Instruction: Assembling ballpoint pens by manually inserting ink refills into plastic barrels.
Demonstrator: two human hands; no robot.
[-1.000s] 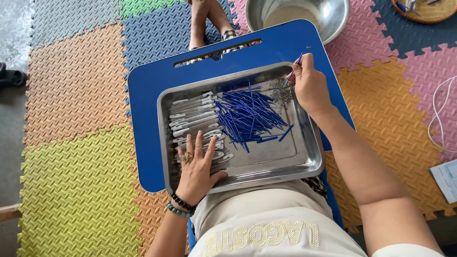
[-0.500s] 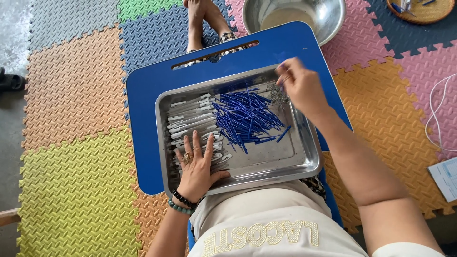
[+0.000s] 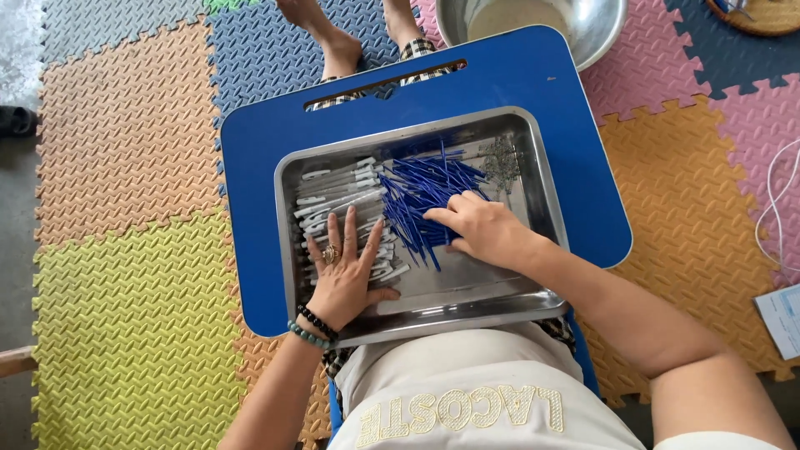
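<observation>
many blue refills [image 3: 421, 200]: thin, light, slippery plastic rods heaped mid steel tray [image 3: 533, 158]; best pinched mid-length.
right hand [image 3: 483, 229]: fingers curled, resting on the heap.
left hand [image 3: 346, 267]: spread flat on grey pen barrels [image 3: 333, 187], tray's left side.

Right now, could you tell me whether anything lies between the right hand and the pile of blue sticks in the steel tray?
Nothing visible does. The right hand already rests its fingertips on the blue sticks inside the steel tray. The left hand lies flat on the white pieces, off to the side.
</observation>
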